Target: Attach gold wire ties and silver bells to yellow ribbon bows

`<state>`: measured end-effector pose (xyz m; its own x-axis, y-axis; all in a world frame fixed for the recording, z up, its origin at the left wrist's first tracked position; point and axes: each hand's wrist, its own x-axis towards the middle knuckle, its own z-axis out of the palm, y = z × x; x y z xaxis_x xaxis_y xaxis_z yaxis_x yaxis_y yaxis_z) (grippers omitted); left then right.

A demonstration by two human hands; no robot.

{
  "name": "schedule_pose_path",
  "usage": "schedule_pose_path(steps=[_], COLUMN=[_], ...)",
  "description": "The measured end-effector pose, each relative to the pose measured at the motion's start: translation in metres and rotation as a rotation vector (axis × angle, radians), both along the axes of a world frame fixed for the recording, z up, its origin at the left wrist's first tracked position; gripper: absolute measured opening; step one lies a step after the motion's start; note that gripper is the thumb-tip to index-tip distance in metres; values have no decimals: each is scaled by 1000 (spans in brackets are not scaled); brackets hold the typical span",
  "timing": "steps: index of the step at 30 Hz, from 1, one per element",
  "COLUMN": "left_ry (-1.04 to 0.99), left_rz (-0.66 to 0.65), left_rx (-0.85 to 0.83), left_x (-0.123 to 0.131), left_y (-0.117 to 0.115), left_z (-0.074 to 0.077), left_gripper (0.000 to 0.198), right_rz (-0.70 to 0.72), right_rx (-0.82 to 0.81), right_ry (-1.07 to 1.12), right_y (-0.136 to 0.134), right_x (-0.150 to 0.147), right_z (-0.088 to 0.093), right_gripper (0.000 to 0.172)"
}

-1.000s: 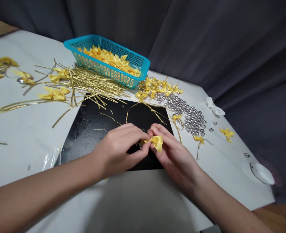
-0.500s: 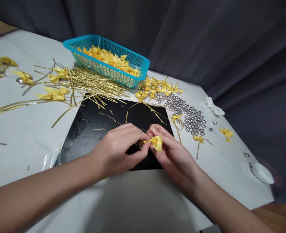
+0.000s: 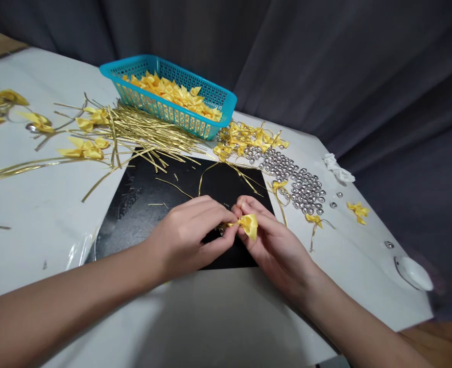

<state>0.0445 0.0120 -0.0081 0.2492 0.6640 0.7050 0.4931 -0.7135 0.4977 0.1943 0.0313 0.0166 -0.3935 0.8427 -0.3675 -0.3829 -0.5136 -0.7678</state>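
Observation:
Above the black mat (image 3: 126, 225), my two hands meet at a small yellow ribbon bow (image 3: 249, 225). My left hand (image 3: 197, 232) pinches the bow's gathered middle between thumb and fingers. From the other side my right hand (image 3: 274, 237) closes its fingertips on it; part of the bow is covered by them. A small shiny metal piece (image 3: 221, 232) shows just under my left fingers. Whether gold cord is also in the pinch, I cannot tell.
Behind the mat lies a pile of gold cords (image 3: 152, 128), beside a blue basket (image 3: 226, 110) of yellow ribbon pieces. Silver rings (image 3: 306, 189) spread to the right, near finished-looking bows (image 3: 256, 137). A white oval object (image 3: 413, 273) sits by the right edge.
Almost nothing differs. The bow has shifted very slightly to the right, with both hands keeping their hold.

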Motion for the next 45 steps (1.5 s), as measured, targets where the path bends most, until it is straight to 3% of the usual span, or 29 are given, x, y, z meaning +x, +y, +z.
schedule_pose_path(steps=[23,29,38,42,45], left_ry=[85,165,242,266,223], left_rz=[88,98,7,11,-10], left_rx=[68,63,113,154,89], left_x=[1,3,5,5,4], left_y=[-5,-7,-6,-6,-6], left_z=[-3,-3,-9,-9,-7], left_gripper=[5,14,19,16,13], right_rz=[27,56,53,53,58], right_rx=[-38,47,-52,-21,42], right_ry=[25,-25,-55,-74,-102], right_y=[-5,-4,-3,-2,2], right_x=[-3,-3,0,1,1], right_z=[-2,0,2,3,0], right_gripper=[6,8,16,16,13])
